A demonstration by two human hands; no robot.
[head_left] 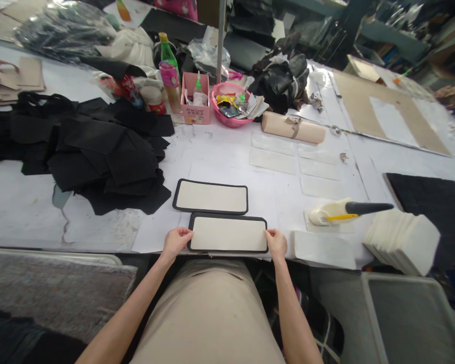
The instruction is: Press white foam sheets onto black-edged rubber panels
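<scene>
The left hand [176, 241] is pinched closed, thumb against curled fingers, on the left edge of the near black-bordered cream panel [229, 235]. The right hand [276, 243] pinches the right edge of the same panel in the same narrow way. This panel lies at the near edge of the white-covered worktable [220, 151], in front of the person's body.

There are two such panels: the far black-bordered cream panel [211, 196] lies just beyond the held one and a little to its left.

To the right are one flat stack of white rectangular pieces [324, 248], one leaning stack of white pieces [400, 240], and one black-handled brush [367, 208] beside one yellow stick [341, 217]. Farther off, five faint pale rectangles can be made out, one of them [272, 161] at near left of the group.

On the left is one heap of black pieces [109, 151], too overlapped to count. On the far side stand one pink box [195, 116], one pink basin [233, 121] and one green bottle [168, 50]; one beige roll [292, 127] lies to their right.
</scene>
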